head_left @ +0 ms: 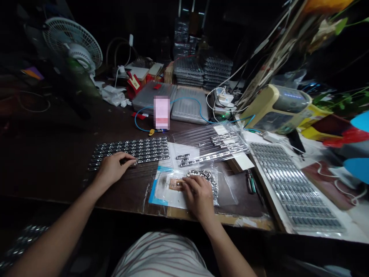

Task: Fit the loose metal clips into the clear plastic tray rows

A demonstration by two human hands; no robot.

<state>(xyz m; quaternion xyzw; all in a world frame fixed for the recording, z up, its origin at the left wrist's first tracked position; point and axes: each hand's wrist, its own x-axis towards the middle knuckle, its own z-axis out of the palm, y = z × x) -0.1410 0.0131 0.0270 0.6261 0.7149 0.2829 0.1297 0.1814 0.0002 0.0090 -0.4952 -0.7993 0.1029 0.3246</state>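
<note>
At the lower edge of a ribbed tray [129, 150] filled with rows of small shiny metal parts, my left hand [111, 169] is closed in a pinch. A small shiny metal part [134, 163] shows at its thumb and fingertip. My right hand [201, 196] rests by a small brown block [173, 184] with little metal pieces on it, fingers bent together at the block's right end. What those fingertips hold, if anything, is hidden. Beside and behind that hand lies a heap of shiny metal parts [215, 184] on a clear plastic bag [227, 190].
A clear ribbed tray [190, 144], partly filled, lies behind the bag. To the right is a full tray [296, 188] and a green-handled tool [250, 182]. Farther back stand a phone [162, 112], a blue cable [198, 103], a cream machine [276, 107] and a fan [73, 46].
</note>
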